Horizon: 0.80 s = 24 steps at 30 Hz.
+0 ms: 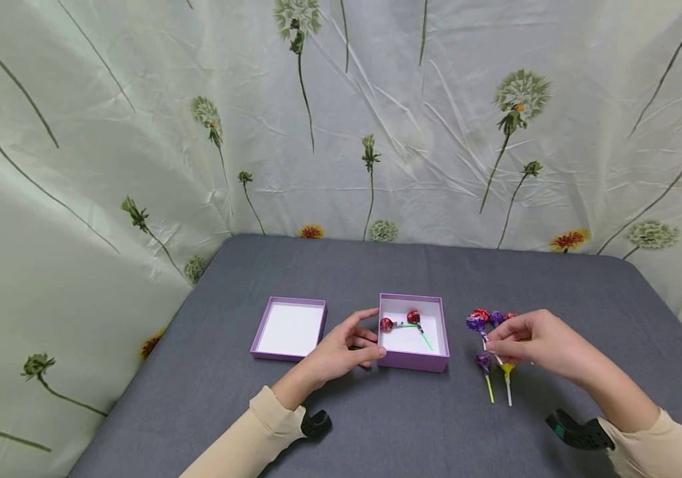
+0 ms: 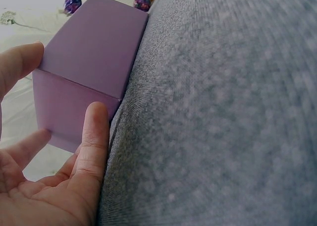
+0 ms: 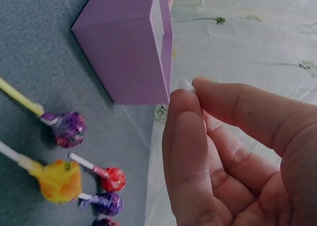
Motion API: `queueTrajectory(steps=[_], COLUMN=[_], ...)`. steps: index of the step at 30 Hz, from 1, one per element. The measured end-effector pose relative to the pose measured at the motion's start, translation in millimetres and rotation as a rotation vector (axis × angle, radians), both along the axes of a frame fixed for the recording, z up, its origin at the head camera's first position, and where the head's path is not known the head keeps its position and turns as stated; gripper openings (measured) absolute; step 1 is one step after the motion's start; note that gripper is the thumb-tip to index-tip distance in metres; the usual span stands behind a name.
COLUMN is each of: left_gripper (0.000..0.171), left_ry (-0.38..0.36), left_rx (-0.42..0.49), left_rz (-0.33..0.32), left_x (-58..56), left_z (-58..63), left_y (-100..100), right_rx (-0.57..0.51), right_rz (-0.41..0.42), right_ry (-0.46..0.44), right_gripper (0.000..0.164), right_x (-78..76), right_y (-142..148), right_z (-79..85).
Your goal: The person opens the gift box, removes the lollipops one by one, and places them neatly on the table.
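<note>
A purple box point(image 1: 414, 360) with a white inside stands upright, holding two red-wrapped lollipops point(image 1: 414, 317) with green sticks. My left hand point(image 1: 335, 348) touches its left side with spread fingers, the thumb at the front corner. To the right of the box, my right hand point(image 1: 540, 342) pinches a purple-wrapped lollipop point(image 1: 475, 323) by its white stick. The stick's tip point(image 3: 186, 85) shows between thumb and finger in the right wrist view. Under and beside that hand lie a purple lollipop point(image 1: 483, 360) on a yellow stick, a yellow lollipop point(image 3: 59, 181), and several others, partly hidden.
A shallow purple lid point(image 1: 289, 328), white inside, lies left of the box. Dark grey cloth point(image 1: 388, 425) covers the table. A pale curtain point(image 1: 436, 133) with printed flowers hangs behind and along the left side.
</note>
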<state>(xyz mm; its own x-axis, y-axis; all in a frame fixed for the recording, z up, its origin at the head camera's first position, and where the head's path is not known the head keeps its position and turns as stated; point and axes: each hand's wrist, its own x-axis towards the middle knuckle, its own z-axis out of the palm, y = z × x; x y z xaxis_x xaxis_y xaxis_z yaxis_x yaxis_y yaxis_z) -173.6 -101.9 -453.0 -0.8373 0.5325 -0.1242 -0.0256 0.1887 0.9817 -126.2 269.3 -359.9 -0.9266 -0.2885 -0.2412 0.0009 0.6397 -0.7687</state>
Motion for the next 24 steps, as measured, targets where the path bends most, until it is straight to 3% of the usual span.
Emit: queueTrajectory(steps=[11,24], left_gripper=[0.076,0.075], left_ry=[-0.006,-0.013], left_rx=[-0.006,-0.006], left_rz=[0.005,0.005], left_x=[0.4,-0.2], left_z=[-0.2,-0.9], left_y=[0.4,0.2], right_rx=[0.019,0.025], right_rz=[-0.057,-0.164], right_ry=[-0.008,-0.144], right_gripper=[0.028,0.035], right_x=[17.0,31.7], right_y=[35.0,52.8], right_z=[-13.2,-31.5])
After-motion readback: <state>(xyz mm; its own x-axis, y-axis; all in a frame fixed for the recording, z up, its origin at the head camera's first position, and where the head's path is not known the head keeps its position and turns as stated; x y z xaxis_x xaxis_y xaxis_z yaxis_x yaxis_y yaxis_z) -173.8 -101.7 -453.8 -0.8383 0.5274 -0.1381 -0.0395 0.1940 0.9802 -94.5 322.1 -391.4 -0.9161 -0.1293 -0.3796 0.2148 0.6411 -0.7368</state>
